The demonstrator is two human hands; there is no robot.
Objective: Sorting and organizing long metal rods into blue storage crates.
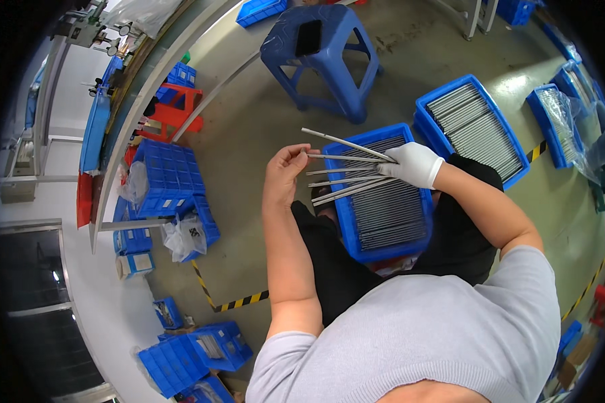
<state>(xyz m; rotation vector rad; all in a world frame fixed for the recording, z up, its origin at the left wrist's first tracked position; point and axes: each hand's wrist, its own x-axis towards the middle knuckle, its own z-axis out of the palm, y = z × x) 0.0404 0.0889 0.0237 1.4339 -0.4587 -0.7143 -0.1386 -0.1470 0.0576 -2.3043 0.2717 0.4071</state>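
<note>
My right hand (413,165), in a white glove, grips several thin grey metal rods (349,142) near one end. They fan out toward the left above a blue bin (395,254). My bare left hand (282,176) is closed, its thumb and fingers pinching the free end of one metal rod (343,158) from the fan. Beneath the fan, the bin holds many similar rods (391,218) lying side by side; it sits between my legs. The right glove hides the gripped ends.
A second blue bin (443,91) full of rods stands ahead to the right. Beyond is a blue plastic stool (329,50) with a black phone (308,37) on it. Stacked blue crates (168,178) and a red stool (181,111) are at the left by a workbench.
</note>
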